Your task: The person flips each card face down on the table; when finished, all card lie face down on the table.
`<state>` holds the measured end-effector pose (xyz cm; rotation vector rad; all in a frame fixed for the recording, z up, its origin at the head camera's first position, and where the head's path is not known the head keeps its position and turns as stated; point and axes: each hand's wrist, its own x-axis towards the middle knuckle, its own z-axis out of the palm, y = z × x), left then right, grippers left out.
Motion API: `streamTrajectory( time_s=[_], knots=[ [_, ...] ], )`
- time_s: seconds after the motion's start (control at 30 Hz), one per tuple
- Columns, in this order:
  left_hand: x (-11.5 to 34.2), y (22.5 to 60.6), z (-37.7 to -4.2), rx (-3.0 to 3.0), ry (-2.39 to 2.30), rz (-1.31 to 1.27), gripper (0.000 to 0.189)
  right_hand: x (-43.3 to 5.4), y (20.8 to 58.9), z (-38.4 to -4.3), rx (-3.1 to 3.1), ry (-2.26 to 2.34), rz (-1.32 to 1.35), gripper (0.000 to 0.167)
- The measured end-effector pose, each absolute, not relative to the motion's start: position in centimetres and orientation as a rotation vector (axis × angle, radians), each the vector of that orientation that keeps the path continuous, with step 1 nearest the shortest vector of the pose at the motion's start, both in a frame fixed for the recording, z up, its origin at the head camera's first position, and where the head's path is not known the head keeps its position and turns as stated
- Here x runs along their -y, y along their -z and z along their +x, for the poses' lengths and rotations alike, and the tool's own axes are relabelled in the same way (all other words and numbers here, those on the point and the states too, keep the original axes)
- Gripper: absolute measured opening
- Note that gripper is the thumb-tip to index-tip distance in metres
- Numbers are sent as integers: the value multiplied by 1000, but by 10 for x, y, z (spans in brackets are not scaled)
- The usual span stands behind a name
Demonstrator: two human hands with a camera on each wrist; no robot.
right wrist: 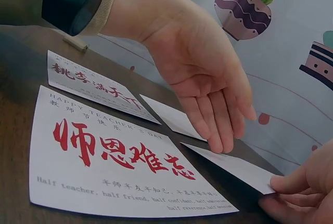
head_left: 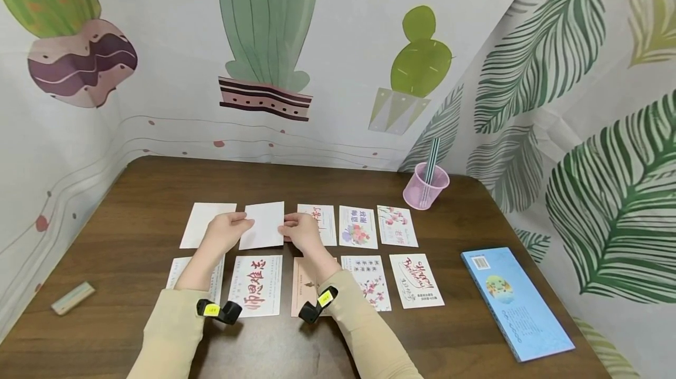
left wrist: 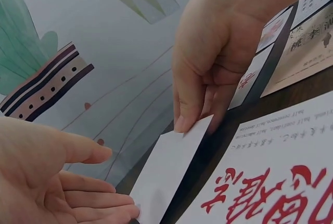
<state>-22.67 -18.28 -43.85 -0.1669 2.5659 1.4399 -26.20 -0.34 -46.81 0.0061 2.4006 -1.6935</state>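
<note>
A blank white card point(head_left: 266, 226) is tilted, one side raised off the table, between the two hands in the head view. My right hand point(head_left: 302, 231) pinches its right edge between thumb and fingers. My left hand point(head_left: 226, 232) is at its left edge; in the left wrist view its fingers are straight, fingertips at the card, the thumb apart from it. Left of this hand lies another white card point(head_left: 199, 227). Nearer me is a card with red calligraphy point(head_left: 257, 285); a peach card point(head_left: 302, 285) is partly hidden under the right forearm.
Printed cards lie in two rows, among them a bouquet card point(head_left: 358, 227), a blossom card point(head_left: 397, 227) and a birthday card point(head_left: 417, 281). A pink cup point(head_left: 422, 191) with striped sticks stands behind. A flat blue box point(head_left: 517, 303) lies right, a small pale block point(head_left: 73, 298) left.
</note>
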Motion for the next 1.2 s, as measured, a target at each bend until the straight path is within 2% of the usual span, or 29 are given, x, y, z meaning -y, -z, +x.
streamTrajectory(
  time_s=[0.2,0.6,0.73,0.9,1.2],
  knots=[
    [183,436,-226,-2568,-1409,-156,59,2,465,-262,-2414,1666,-7,38],
    [183,437,-227,-2578,-1389,-170,59,-10,456,-267,-2376,1653,-19,31],
    [180,440,-228,-2666,-1463,-206,52,-16,454,-270,-2376,1648,-38,29],
    [162,443,-228,-2768,-1619,-192,40,-38,450,-278,-2415,1673,-43,28],
    [111,456,-230,-2750,-1552,25,40,-94,449,-295,-2624,1463,-9,31]
  ],
)
